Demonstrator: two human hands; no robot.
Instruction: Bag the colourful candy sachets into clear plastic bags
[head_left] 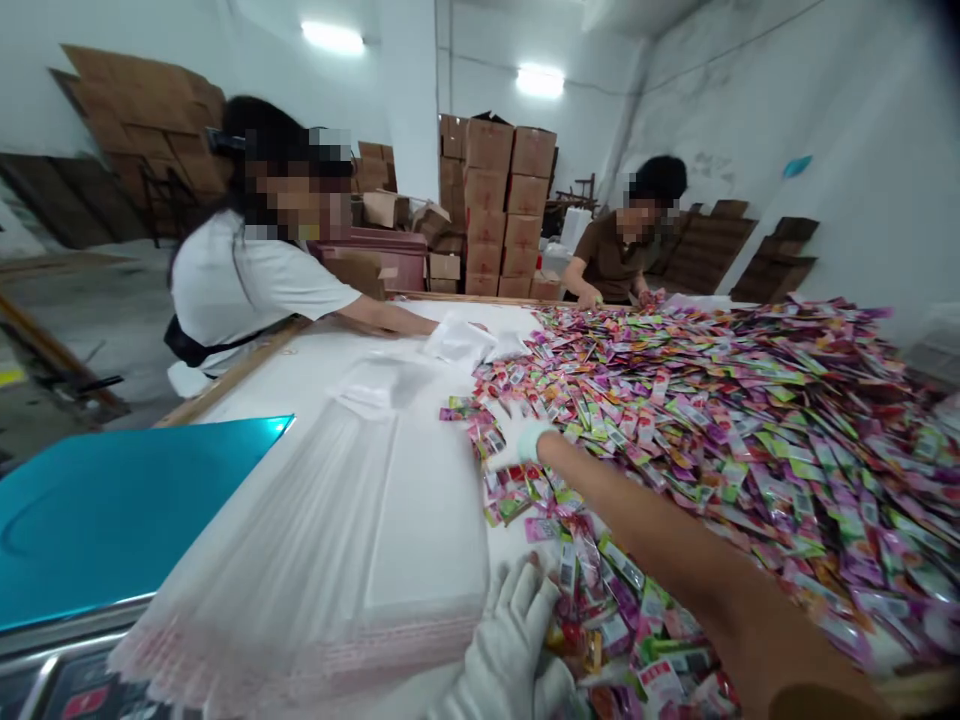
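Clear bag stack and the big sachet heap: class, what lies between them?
In the head view, bare white table separates the clear bag stack from the sachet heap.

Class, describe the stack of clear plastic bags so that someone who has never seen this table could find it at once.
Start at the long white table. Left of the heap of colourful sachets, beside the teal sheet, lies the stack of clear plastic bags, just left of the gloved left hand. It alone is see-through, flat and neatly layered, with pinkish edges.

To my left lies a teal sheet (112, 510); beside it sits a stack of clear bags (315, 540). Across my desk (315, 360) two co-workers lean in, brown cartons (499, 205) piled high behind them
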